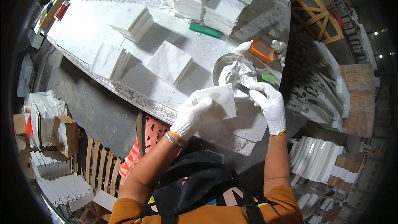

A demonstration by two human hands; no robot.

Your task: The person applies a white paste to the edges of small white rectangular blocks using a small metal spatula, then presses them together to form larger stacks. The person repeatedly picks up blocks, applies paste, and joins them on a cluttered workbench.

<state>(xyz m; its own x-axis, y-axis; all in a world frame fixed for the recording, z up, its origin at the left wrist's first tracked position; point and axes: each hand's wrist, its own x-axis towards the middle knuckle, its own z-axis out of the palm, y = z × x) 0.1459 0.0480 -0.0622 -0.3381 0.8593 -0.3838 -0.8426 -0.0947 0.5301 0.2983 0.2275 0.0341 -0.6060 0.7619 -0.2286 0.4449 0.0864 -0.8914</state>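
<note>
My left hand (188, 118), in a white knit glove, grips a white square tile (224, 103) by its left side, thumb on top. My right hand (270, 107), gloved the same way, is closed on a putty knife (242, 88) with a dark flat blade. The blade tip is right by the tile's upper right corner; I cannot tell whether they touch. Just beyond stands a round bowl (215, 74) of thick white paste (233, 71). A second flat grey tool (251, 74) leans in the bowl.
Stacks of grey-veined marble tiles (169, 61) stand on the stone-topped table (137, 83). A green bar-shaped object (205, 30), an orange box (261, 51) and a bright green item (267, 78) lie around the bowl. Wooden pallets (99, 161) and cartons (65, 135) are at left.
</note>
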